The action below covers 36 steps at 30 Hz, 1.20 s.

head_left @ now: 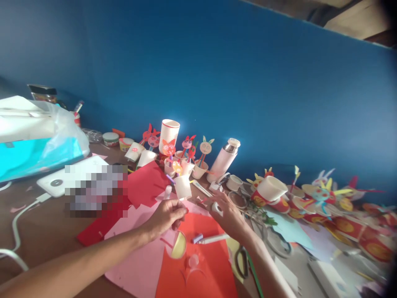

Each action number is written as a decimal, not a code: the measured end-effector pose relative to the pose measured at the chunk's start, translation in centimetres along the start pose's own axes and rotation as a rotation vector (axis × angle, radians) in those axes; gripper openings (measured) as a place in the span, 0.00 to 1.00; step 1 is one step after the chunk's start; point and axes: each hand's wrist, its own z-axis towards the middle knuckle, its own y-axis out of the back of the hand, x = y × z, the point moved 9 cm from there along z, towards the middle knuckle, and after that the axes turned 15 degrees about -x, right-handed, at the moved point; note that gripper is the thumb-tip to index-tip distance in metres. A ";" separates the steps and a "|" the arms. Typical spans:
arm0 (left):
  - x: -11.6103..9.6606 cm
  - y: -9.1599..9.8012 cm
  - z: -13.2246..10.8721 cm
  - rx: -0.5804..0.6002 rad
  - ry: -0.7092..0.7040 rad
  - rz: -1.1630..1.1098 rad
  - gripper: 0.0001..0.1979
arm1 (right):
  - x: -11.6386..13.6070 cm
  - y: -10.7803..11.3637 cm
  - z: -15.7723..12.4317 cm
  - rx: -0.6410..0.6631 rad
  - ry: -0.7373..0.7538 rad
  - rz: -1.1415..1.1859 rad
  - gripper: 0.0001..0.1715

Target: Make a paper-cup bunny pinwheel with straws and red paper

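Note:
My left hand is closed in a pinch above the pink and orange-red paper. What its fingertips hold is too small to make out. To the right, my right hand reaches out with fingers extended over a small white round item; whether it touches it I cannot tell. A white paper cup stands just beyond my left hand. Below the hands lie a yellow-faced round cutout, a white marker, its purple cap and a small clear cap on orange-red paper.
Behind stand several cups with paper animal faces, a stack of cups and a pink thermos. Scissors lie beside my right forearm. More decorated cups crowd the right. A white power bank and plastic bag sit left.

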 end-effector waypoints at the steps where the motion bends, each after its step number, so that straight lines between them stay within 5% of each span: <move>1: 0.0 0.0 0.0 -0.001 0.001 -0.004 0.10 | -0.2 0.3 -0.4 -0.015 -0.016 -0.015 0.13; 4: -0.1 0.1 0.1 -0.006 -0.013 -0.019 0.10 | -0.7 0.7 -2.1 -0.032 -0.081 -0.032 0.19; 9: -0.4 -0.1 -0.3 0.019 -0.029 -0.037 0.10 | -0.1 1.8 -4.5 -0.037 0.057 -0.043 0.19; 14: -0.7 -0.2 -0.6 0.015 -0.014 -0.080 0.10 | -4.3 5.5 -4.6 -0.126 -0.332 -0.143 0.20; 23: -0.6 0.2 -0.6 0.006 -0.035 -0.063 0.09 | -9.2 4.9 -7.2 0.283 -0.446 -0.608 0.17; 31: -0.4 0.0 -1.0 0.021 -0.014 -0.064 0.08 | -8.4 4.0 -8.3 0.339 -0.464 -0.715 0.19; 36: -0.9 0.1 -1.1 0.029 -0.012 -0.086 0.09 | -8.6 5.9 -7.9 0.335 -0.500 -0.687 0.18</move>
